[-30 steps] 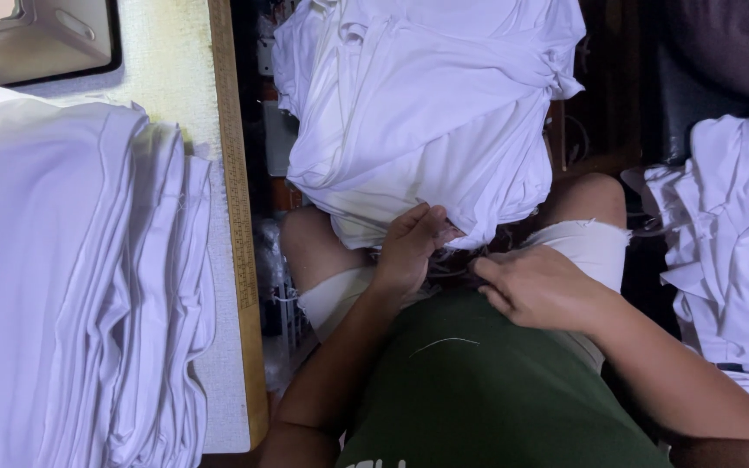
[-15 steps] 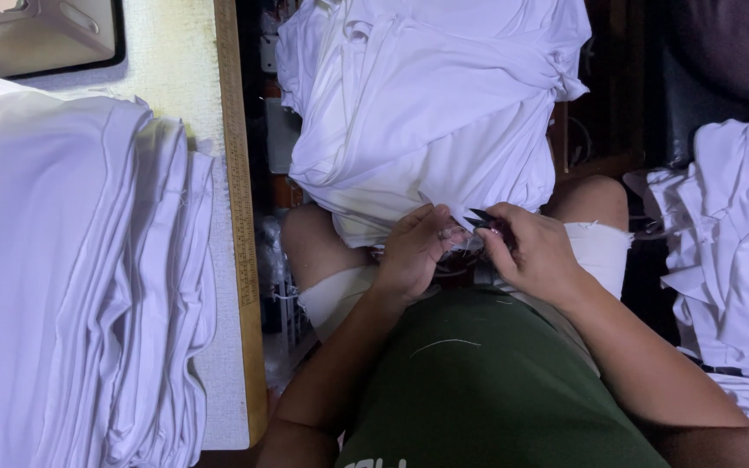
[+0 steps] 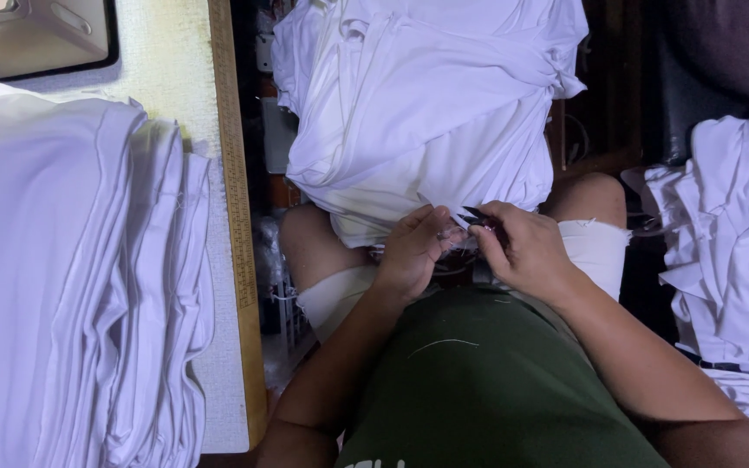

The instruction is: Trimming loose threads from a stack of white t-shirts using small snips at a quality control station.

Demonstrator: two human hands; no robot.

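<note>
The right hand (image 3: pixel 526 251) has come up from the lap to meet the left hand (image 3: pixel 413 251) at the near hem of the white garment (image 3: pixel 426 121) bunched over the knees. It is closed around small dark thread snips (image 3: pixel 476 216); the left pinches the hem. A folded white stack (image 3: pixel 71 286) fills the table (image 3: pixel 227 260) on the left, another pile (image 3: pixel 730 251) crowds the right, so the lap is hemmed in.

A garment workshop: stacked white shirts (image 3: pixel 71 286) beside a sewing table (image 3: pixel 179 78).
</note>
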